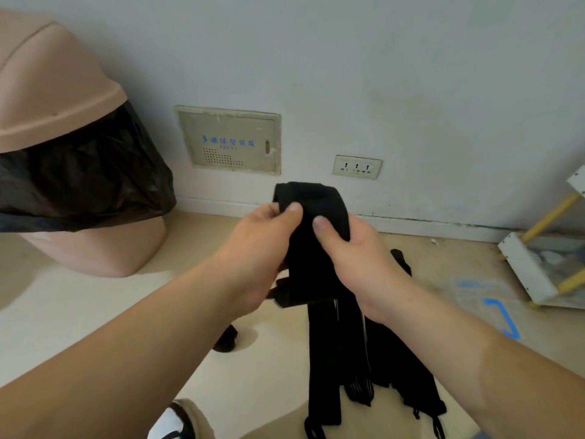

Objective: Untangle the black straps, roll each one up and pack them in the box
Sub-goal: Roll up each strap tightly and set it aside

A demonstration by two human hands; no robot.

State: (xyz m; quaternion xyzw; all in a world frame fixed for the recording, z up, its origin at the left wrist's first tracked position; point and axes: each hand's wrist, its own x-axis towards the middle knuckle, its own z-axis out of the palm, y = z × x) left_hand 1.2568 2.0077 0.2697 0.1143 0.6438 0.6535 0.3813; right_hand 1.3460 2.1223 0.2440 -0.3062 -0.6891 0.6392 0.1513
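1. Near edge of the floor: a white-and-black shoe (169,423) with a beige trouser cuff shows at the bottom of the view, on the pale beige floor (95,312).
2. Black fabric straps (332,359): a bundle of long, flat, matte bands. It hangs from the hands, and its lower ends lie spread on the floor to the right of the shoe. Thin pale stitch lines run along some bands. Small black loops or buckles show at the ends.
3. Small black roll (226,339): lies on the floor left of the bundle, apart from it.
4. Left hand (253,248): fingers curled round the left edge of the top strap, thumb pressed on its front face.
5. Right hand (357,258): fingers curled round the right edge of the same strap, thumb on its front face, just beside the left thumb. The strap folds over above both thumbs in a broad loop.
6. Far side: a beige plastic swing-lid bin (63,90) with a black liner stands left against the wall. A cream wall panel (229,141) and a socket plate (356,167) sit low on the wall. A white-and-yellow rack (525,267) stands at the right edge.
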